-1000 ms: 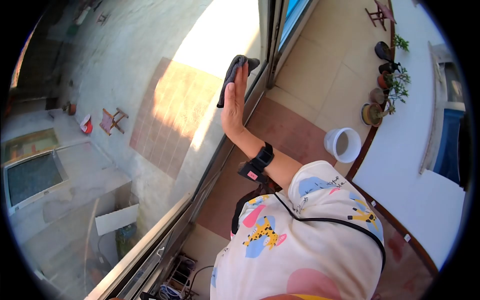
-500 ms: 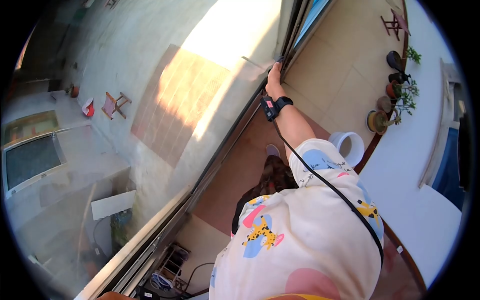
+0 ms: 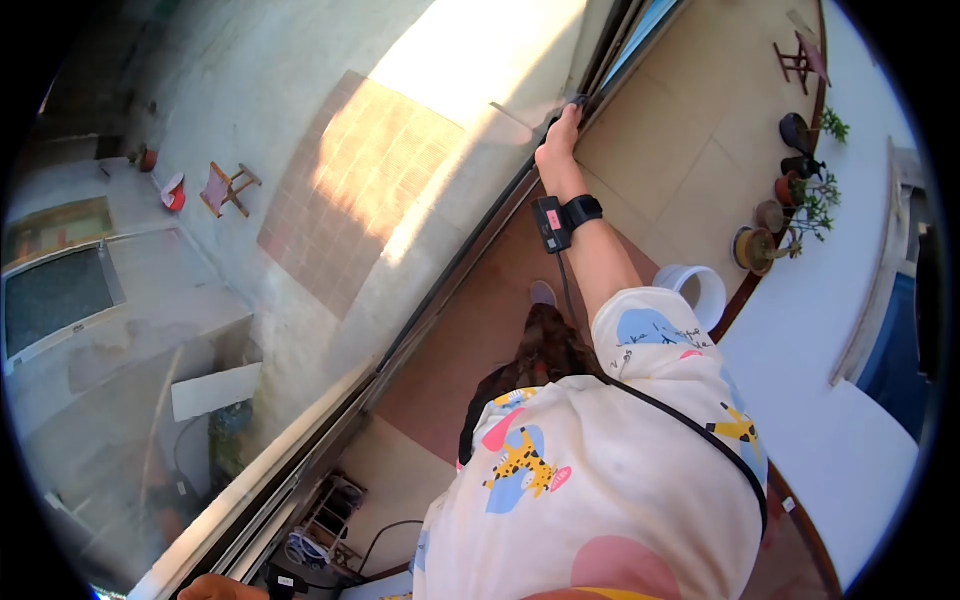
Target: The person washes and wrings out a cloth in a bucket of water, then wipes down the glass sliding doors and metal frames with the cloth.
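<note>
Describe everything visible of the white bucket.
The white bucket appears to stand upright on the tiled floor, beside the dark red border strip. It is round, open-topped, smooth, probably plastic. Greyish inside; contents or bare bottom, can't tell. The printed sleeve hides part of its side. No hand touches it; no handle discernible.

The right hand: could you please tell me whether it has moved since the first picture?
Yes, the right hand has moved from over the glass to the edge of the window frame.

Right hand (image 3: 560,140) moved to frame (image 3: 516,184), cloth (image 3: 579,101) apparently mostly hidden
</note>
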Tool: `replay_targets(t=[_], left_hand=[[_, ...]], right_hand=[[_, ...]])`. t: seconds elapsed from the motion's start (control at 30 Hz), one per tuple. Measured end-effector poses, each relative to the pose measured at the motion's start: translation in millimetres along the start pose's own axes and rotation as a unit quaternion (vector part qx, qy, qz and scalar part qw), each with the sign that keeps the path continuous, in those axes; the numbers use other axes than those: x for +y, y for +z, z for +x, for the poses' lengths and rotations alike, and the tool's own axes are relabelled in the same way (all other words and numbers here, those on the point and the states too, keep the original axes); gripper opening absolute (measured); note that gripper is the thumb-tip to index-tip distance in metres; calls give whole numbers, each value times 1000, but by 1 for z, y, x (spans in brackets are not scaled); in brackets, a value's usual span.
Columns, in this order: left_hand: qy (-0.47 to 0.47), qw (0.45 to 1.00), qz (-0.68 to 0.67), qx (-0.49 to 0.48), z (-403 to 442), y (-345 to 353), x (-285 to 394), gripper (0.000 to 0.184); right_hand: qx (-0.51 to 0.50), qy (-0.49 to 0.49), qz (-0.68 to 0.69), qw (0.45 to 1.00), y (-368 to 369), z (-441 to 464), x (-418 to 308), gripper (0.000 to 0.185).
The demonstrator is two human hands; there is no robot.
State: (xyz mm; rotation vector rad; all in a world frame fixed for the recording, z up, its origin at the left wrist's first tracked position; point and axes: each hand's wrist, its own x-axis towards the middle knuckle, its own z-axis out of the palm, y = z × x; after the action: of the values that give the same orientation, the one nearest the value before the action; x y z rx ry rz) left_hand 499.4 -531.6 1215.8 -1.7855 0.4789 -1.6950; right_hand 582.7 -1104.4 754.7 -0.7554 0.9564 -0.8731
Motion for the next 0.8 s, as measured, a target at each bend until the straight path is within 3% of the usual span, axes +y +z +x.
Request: replay_targets(t=[0.03,0.1,0.17,0.23,0.27,0.37,0.43,0.47,0.5,0.53,0.57,0.63,0.8], left_hand=[[1,1000,-2,-1,2,-2,6,61],[-85,989,-114,-34,7,-4,22,72],[-87,989,-118,-34,9,-4,23,73],[-79,990,-111,-38,6,-3,18,76],[-78,990,-111,-37,6,-3,19,76],[-82,989,-115,-37,5,-5,18,73],[-68,992,-103,-34,6,-5,15,71],[-59,994,-91,-32,6,-5,13,70],[-52,995,-82,-32,5,-4,11,69],[-43,996,-73,-29,4,-3,9,68],[-35,997,-65,-27,4,-3,9,67],[-19,998,-51,-21,2,-1,7,65],[17,1000,-24,-10,1,2,1,60]], right_hand=[[-19,-10,14,1000,16,-44,-35,59],[-57,-118,66,989,39,-107,-62,60],[-109,-281,-86,950,49,-163,-74,56],[-152,-453,-94,873,56,-206,-72,49],[-176,-485,-111,850,51,-226,-63,41],[-238,-673,-147,685,26,-215,-13,28],[-193,-604,-173,753,12,-181,19,35],[-164,-542,-179,805,11,-159,11,47],[-118,-451,-191,864,11,-133,9,55],[-56,-303,-172,936,12,-102,14,56],[-17,-196,-121,973,10,-65,14,59],[-9,-55,-57,997,-2,-8,12,60],[17,46,-89,995,-27,64,42,58]])
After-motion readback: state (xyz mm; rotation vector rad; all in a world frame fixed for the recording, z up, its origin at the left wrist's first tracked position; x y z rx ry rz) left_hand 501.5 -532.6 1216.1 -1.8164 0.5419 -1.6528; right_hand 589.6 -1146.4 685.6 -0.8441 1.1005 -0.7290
